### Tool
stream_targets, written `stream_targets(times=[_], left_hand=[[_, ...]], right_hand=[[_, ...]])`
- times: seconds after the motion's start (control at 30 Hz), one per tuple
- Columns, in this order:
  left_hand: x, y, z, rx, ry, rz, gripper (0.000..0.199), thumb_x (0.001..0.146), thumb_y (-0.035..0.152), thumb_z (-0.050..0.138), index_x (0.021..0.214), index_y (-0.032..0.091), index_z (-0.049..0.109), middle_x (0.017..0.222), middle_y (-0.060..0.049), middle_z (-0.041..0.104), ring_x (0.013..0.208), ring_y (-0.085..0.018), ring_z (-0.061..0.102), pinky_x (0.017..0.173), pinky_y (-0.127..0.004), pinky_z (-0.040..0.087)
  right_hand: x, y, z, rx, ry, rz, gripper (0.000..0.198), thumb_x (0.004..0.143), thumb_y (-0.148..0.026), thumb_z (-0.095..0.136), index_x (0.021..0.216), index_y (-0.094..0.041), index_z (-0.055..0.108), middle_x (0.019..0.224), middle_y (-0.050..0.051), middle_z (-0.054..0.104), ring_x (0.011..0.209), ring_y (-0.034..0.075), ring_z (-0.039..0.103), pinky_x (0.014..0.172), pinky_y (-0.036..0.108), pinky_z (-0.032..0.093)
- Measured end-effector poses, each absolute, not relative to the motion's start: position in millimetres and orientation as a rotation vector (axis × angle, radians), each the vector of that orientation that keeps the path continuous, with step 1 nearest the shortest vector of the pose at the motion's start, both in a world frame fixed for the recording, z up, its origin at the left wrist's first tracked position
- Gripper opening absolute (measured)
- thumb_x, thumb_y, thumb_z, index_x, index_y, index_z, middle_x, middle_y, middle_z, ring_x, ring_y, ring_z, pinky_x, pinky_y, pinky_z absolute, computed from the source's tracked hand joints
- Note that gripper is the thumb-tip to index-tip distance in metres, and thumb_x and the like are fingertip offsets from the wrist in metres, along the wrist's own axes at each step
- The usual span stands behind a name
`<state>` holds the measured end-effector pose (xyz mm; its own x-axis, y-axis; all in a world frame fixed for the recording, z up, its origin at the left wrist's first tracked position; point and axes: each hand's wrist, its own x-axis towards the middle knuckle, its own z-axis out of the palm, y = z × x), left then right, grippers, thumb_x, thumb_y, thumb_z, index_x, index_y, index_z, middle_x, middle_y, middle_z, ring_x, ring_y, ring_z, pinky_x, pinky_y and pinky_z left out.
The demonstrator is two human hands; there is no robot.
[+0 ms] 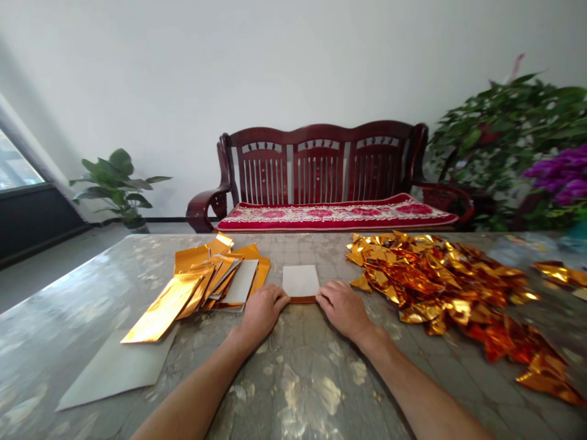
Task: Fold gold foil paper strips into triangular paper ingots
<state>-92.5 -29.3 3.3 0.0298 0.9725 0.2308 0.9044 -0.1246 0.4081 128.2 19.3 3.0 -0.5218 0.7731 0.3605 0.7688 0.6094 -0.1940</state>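
A sheet of foil paper (301, 280) lies on the table between my hands, its pale side up and a narrow gold strip folded along the near edge. My left hand (263, 308) pinches that edge at its left corner. At the right corner, the fingers of my right hand (343, 307) are closed on the same edge. Loose gold foil sheets (169, 305) lie in an untidy stack left of my left hand. To the right of my right hand spreads a heap of folded gold foil pieces (422, 275).
A flat pale sheet (121, 366) lies on the table (293, 403) at the left, partly under the stack. Clear plastic (523, 249) sits at the far right. Behind the table stand a wooden bench (321, 165) with a red cushion, a potted plant (117, 186) and purple flowers (562, 174).
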Motion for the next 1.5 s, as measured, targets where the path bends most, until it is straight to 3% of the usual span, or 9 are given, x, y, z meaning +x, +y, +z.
stream_targets(times=[0.83, 1.5], left_hand=[[-87, -30, 8, 2.103, 2.223, 0.443, 0.030, 0.096, 0.040, 0.051, 0.081, 0.020, 0.067, 0.090, -0.006, 0.070, 0.092, -0.021, 0.064, 0.075, -0.027, 0.040], [-79, -31, 11, 2.159, 2.286, 0.307, 0.030, 0.098, 0.034, 0.046, 0.086, 0.018, 0.068, 0.093, -0.009, 0.070, 0.095, -0.023, 0.065, 0.079, -0.030, 0.044]], right_hand=[[119, 22, 3, -1.477, -2.397, -0.122, 0.022, 0.093, -0.027, 0.054, 0.075, -0.021, 0.065, 0.085, 0.004, 0.073, 0.081, 0.019, 0.061, 0.068, 0.030, 0.032], [118, 23, -1, -1.518, -2.357, -0.125, 0.024, 0.093, -0.033, 0.056, 0.073, -0.022, 0.064, 0.083, 0.004, 0.072, 0.077, 0.019, 0.060, 0.066, 0.030, 0.031]])
